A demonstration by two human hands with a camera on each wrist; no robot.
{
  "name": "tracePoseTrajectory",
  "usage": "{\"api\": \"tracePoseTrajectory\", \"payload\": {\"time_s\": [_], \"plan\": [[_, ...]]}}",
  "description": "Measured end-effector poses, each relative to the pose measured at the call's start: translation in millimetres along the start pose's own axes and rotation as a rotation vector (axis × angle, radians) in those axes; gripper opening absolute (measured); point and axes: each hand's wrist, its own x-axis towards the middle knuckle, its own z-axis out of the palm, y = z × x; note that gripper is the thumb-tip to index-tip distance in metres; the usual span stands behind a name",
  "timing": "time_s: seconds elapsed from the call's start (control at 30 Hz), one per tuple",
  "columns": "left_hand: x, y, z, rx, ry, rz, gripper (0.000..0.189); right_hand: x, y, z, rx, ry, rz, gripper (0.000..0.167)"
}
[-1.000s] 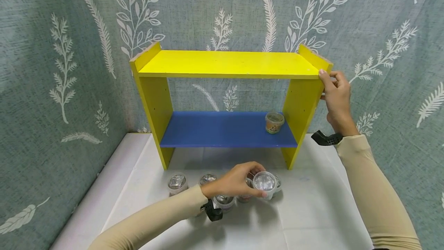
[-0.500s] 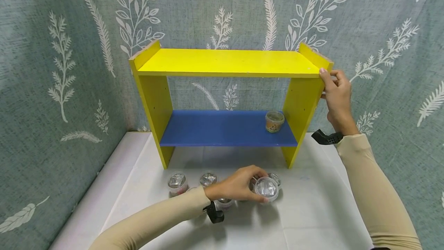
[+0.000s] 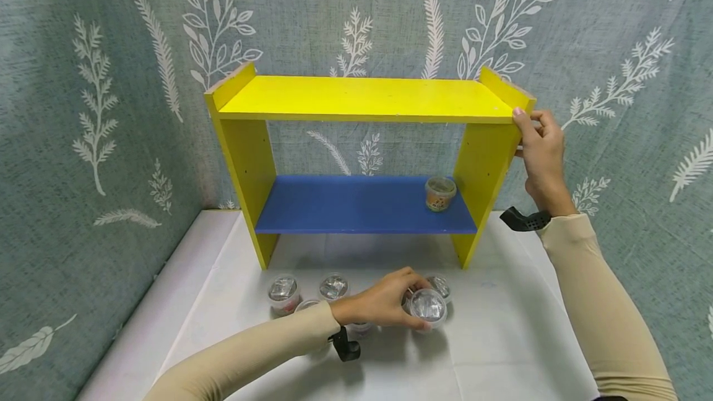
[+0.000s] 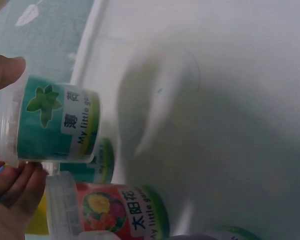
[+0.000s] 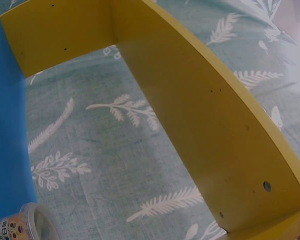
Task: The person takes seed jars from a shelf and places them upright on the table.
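Note:
My left hand point(image 3: 384, 299) pinches a small lidded plastic cup point(image 3: 427, 307) between thumb and fingers, in front of the shelf unit. In the left wrist view this cup point(image 4: 55, 120) has a teal label with a green leaf. Behind it stands another teal-labelled cup point(image 4: 85, 171), and beside it a red-labelled one point(image 4: 102, 205) with flowers. At the upper right corner of the yellow shelf unit point(image 3: 356, 98), my right hand point(image 3: 543, 156) grips the side panel, thumb on the front edge. My right hand is almost wholly outside the right wrist view.
A cup with an orange label point(image 3: 440, 195) stands at the right end of the blue shelf board point(image 3: 345, 203). Several lidded cups, such as one at the left point(image 3: 283, 293), stand on the white table point(image 3: 512, 327), some partly hidden by my left arm. Patterned cloth point(image 3: 139, 79) hangs behind.
My left hand has drawn the held cup slightly toward me, showing more of the cup behind it. My right hand keeps its grip on the shelf unit.

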Motion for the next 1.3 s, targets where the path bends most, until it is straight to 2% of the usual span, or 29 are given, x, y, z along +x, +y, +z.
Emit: {"api": "tracePoseTrajectory", "payload": {"time_s": [0.23,0.53,1.0,1.3], "plan": [[1.7,0.5,2.0,0.002,0.000,0.006,0.064,-0.1,0.4,0.2,0.006,-0.004,-0.009,0.030],[5.4,2.1,1.6,0.087,-0.017,0.046,0.063,-0.8,-1.9,0.2,0.002,-0.005,-0.014,0.031],[7.4,-1.2,8.4,0.231,-0.046,0.038,0.066,-0.7,-1.6,1.4,0.028,-0.006,-0.009,0.031],[4.6,0.6,8.3,0.270,-0.060,0.020,0.067,-0.6,-0.8,0.8,0.012,-0.003,-0.010,0.031]]}}
